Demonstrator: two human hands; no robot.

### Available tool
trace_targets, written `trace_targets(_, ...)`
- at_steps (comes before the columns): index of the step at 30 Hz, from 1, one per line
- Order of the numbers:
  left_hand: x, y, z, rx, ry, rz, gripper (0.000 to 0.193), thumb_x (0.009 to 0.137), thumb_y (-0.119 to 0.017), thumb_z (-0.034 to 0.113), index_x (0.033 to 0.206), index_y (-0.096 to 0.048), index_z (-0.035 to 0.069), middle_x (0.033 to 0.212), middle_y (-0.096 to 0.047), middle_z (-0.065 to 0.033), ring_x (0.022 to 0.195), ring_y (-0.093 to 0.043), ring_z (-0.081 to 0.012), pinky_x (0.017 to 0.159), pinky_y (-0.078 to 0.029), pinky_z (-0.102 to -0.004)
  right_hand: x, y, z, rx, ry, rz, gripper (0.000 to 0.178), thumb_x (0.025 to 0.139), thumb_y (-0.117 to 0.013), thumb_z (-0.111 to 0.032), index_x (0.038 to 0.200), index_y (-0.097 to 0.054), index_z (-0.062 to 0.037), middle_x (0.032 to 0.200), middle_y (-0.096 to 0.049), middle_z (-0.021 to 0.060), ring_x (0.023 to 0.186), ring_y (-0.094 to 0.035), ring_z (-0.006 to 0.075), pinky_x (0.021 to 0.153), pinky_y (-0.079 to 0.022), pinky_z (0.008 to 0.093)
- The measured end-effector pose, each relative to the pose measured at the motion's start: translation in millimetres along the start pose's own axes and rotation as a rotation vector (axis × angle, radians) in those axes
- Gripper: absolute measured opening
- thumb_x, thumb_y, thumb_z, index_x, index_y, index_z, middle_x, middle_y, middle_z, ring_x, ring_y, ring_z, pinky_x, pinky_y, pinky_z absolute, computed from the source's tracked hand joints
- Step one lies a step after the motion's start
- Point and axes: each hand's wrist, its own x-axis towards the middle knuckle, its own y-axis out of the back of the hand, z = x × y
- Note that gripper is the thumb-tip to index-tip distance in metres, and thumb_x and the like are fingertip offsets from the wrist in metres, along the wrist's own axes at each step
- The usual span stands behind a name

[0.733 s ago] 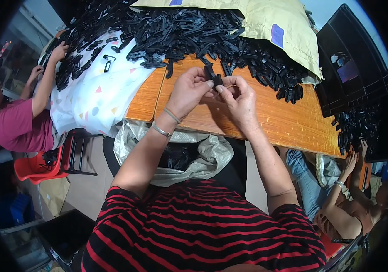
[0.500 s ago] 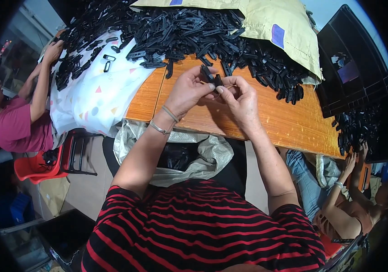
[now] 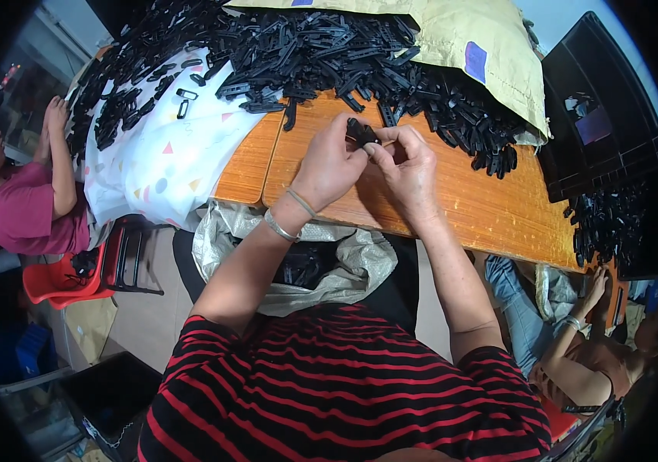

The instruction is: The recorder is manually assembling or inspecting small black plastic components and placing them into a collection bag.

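Over the near part of the wooden table [image 3: 298,177], my left hand [image 3: 334,163] pinches a small black plastic piece [image 3: 361,132]. My right hand [image 3: 408,171] has its thumb and forefinger closed on the near end of the same dark piece. Whether it is one part or two pressed together I cannot make out. My left fingers are partly hidden behind the back of that hand. Just beyond my hands lies a large heap of long black plastic parts [image 3: 298,61].
Paper sacks [image 3: 452,31] lie at the back. A black crate [image 3: 606,108] stands tilted at the right. A patterned white sheet [image 3: 167,162] covers the left side. Below the table edge sits an open woven sack [image 3: 360,266]. Co-workers sit at far left and far right.
Two black pieces held slightly apart now show as one dark shape between my fingers. My left hand has turned its back upward and shifted right. The left co-worker's hands moved left.
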Motion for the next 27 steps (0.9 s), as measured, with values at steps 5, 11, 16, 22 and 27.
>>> trace_targets(5,-8.2,0.4,10.1,-0.455,-0.006,-0.089,0.036,0.088,-0.063,0.002,0.122,-0.051,-0.002,0.098,-0.062,-0.0045,0.090,-0.061,-0.0094,0.081,-0.050,-0.0233,0.0,-1.7,6.2,-0.021,0.193,0.104,0.021,0.073,-0.074,0.004,0.090,-0.063,-0.0016,0.082,-0.058,0.0071,0.059,-0.058,0.0124,0.053,-0.048,0.0261)
trace_targets(11,-19.1,8.8,35.5,0.029,-0.160,-0.010,0.027,0.085,-0.065,0.002,0.111,-0.058,-0.001,0.091,-0.067,-0.0098,0.084,-0.067,-0.0158,0.072,-0.053,-0.0258,-6.2,4.7,-7.6,0.097,0.067,0.060,0.033,0.074,-0.071,0.008,0.103,-0.059,-0.0012,0.089,-0.060,0.0082,0.063,-0.061,0.0107,0.054,-0.049,0.0240)
trace_targets(16,-23.8,15.8,31.3,0.202,-0.340,0.007,0.019,0.085,-0.066,0.005,0.103,-0.060,0.000,0.086,-0.068,-0.0109,0.079,-0.069,-0.0187,0.068,-0.053,-0.0285,-14.0,0.6,1.2,0.277,-0.030,-0.124,0.033,0.076,-0.069,0.006,0.107,-0.059,-0.0012,0.082,-0.063,0.0076,0.064,-0.064,0.0115,0.055,-0.051,0.0259)
trace_targets(22,-42.6,21.0,18.7,0.180,-0.211,-0.035,0.016,0.087,-0.065,0.008,0.101,-0.061,0.001,0.087,-0.068,-0.0108,0.076,-0.068,-0.0184,0.067,-0.052,-0.0282,-29.9,-18.0,10.2,0.138,0.099,-0.102,0.031,0.078,-0.071,-0.004,0.106,-0.058,-0.0006,0.083,-0.062,0.0109,0.067,-0.065,0.0182,0.059,-0.051,0.0287)
trace_targets(27,-51.6,29.3,25.6,0.268,-0.086,-0.017,0.015,0.088,-0.066,0.010,0.099,-0.061,0.001,0.083,-0.067,-0.0103,0.075,-0.066,-0.0163,0.066,-0.051,-0.0274,-39.8,-22.4,-9.8,0.066,0.128,-0.158,0.033,0.076,-0.073,-0.008,0.104,-0.058,-0.0023,0.086,-0.061,0.0134,0.071,-0.064,0.0258,0.062,-0.051,0.0336)
